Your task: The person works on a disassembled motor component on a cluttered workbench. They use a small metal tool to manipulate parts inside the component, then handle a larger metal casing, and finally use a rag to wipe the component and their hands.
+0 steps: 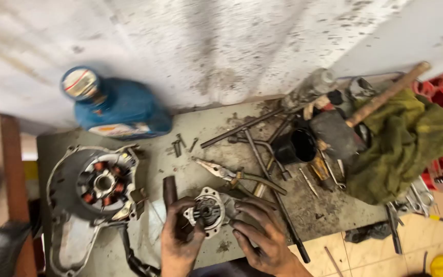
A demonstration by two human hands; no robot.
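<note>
Grey cast-metal round pump housing [208,211] sat between both greasy hands at the bench's near edge: left hand [179,238] clasped its left rim, right hand [262,236] pinched its right side. Long-nose pliers [226,174] lay just behind.

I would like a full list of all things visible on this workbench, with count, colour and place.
round metal part: 1, silver, bench front, held in both hands
engine cover with coils: 1, grey with orange coils, left
oil bottle: 1, blue, back left
pliers: 1, grey, centre
bolts: several, dark, behind the pliers
black cup: 1, right of centre
hammer: 1, wooden handle, back right
rag: 1, green, right
left hand: greasy
right hand: greasy
</note>
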